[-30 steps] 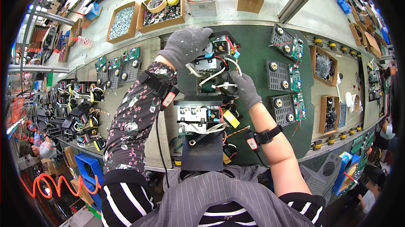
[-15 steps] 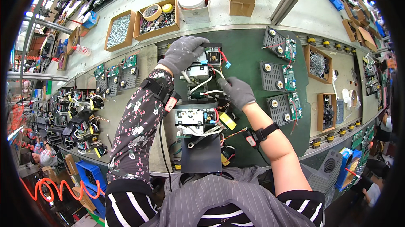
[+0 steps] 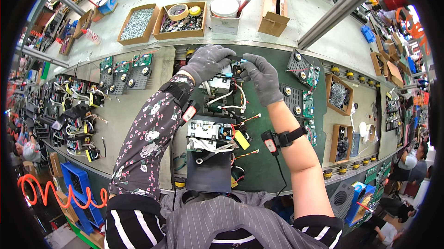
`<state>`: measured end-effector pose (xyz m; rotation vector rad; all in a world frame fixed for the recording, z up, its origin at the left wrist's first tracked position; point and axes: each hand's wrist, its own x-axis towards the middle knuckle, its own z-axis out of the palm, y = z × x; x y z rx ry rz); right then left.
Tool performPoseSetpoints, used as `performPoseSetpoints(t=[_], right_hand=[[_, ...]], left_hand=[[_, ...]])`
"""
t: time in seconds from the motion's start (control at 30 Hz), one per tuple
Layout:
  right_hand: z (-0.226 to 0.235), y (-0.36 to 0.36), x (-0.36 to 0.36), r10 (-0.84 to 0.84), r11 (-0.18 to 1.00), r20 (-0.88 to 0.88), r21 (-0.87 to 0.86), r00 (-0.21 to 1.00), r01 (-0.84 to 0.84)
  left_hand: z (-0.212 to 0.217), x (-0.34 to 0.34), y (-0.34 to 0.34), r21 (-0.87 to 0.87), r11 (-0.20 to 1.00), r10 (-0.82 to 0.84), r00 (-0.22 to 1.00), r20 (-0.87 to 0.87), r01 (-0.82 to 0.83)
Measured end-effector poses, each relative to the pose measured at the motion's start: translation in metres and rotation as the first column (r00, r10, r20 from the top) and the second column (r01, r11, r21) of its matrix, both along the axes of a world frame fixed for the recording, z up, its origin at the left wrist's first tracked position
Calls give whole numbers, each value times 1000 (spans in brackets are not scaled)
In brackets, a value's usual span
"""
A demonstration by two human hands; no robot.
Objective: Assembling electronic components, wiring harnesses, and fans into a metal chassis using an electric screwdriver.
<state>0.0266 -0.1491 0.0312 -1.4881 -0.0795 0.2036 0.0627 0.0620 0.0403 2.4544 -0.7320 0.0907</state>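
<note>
My gloved left hand (image 3: pixel 207 64) curls over the far end of an electronic assembly (image 3: pixel 218 84), its fingertips bent at the top edge. Across from it, my gloved right hand (image 3: pixel 262 80) pinches a small blue wire connector (image 3: pixel 243 61) at the same end. The fingers partly cover the connector and the spot beneath. White wires (image 3: pixel 242 103) loop out from the assembly's right side. Closer to me stands a second assembly with a white block (image 3: pixel 203 131), bundled wires, a yellow tag (image 3: pixel 241 140) and a smooth black panel (image 3: pixel 208 170).
On the right lie perforated black plates (image 3: pixel 292 100) with green circuit boards; similar plates (image 3: pixel 121 82) lie left, near wired assemblies (image 3: pixel 74 115). Beyond are a box of screws (image 3: pixel 138 24), a box with tape rolls (image 3: pixel 180 31), a white tub (image 3: pixel 225 7) and a metal post (image 3: pixel 342 11).
My right hand has moved from the white wires up and away from me to the far end, meeting the blue connector. My left hand stays at that end. The view has shifted slightly.
</note>
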Motion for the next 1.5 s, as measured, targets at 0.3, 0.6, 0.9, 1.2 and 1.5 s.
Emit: performPoseSetpoints(t=[0.3, 0.6, 0.9, 1.2, 1.5], right_hand=[[-4, 18, 12, 121, 824, 396, -552, 910, 130], [41, -18, 25, 505, 512, 101, -835, 857, -203], [45, -7, 23, 483, 419, 84, -896, 871, -146], [29, -12, 22, 467, 565, 251, -823, 848, -67], [53, -6, 25, 770, 250, 174, -967, 614, -40]], left_hand=[[-3, 0, 1, -28, 1000, -6, 1000, 21, 6], [-1, 3, 1, 67, 998, 12, 998, -65, -8], [-5, 5, 1, 59, 998, 45, 991, -125, -38], [-8, 5, 0, 66, 997, 29, 999, 22, -31], [10, -2, -3, 145, 988, 67, 990, -121, -49]])
